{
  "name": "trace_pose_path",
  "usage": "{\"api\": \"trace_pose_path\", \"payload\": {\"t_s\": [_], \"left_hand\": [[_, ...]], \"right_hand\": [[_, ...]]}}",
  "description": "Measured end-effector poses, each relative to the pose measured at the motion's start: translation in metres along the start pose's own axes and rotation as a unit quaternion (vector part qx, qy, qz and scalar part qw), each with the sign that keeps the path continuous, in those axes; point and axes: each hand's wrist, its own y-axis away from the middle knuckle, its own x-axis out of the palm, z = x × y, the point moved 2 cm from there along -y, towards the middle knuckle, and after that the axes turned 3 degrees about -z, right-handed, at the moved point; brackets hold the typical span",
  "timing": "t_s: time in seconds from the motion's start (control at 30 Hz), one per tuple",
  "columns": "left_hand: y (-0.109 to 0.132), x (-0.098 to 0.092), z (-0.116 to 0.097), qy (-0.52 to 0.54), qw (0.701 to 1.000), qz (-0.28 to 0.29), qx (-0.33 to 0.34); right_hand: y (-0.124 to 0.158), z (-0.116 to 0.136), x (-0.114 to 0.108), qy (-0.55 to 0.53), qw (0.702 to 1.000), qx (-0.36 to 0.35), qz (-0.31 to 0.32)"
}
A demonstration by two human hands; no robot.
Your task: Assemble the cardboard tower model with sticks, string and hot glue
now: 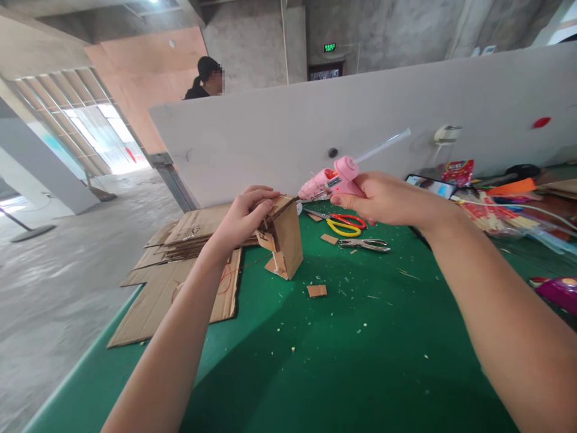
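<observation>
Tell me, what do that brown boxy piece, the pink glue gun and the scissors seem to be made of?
Brown boxy piece: matte cardboard, by its colour and rough edges. Pink glue gun: probably hard plastic, judging by its slightly shiny, moulded-looking body. Scissors: the grey blades look like metal; the smooth red and yellow handles are perhaps plastic.

Our brown cardboard box (291, 243) stands upright; we hold the pink glue gun (341, 174), nozzle leftward, at the box's top right edge.
</observation>
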Motion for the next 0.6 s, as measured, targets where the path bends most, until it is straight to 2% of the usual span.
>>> {"api": "trace_pose_path", "payload": {"t_s": [0.2,0.6], "left_hand": [[0.0,0.0,-0.001,-0.004,1.0,0.002,-0.004],[0.0,0.0,0.002,-0.004,1.0,-0.001,0.001]], "right_hand": [[0.002,0.002,0.0,-0.002,1.0,-0.006,-0.001],[0.007,0.011,0.001,-0.038,0.997,-0.046,0.038]]}}
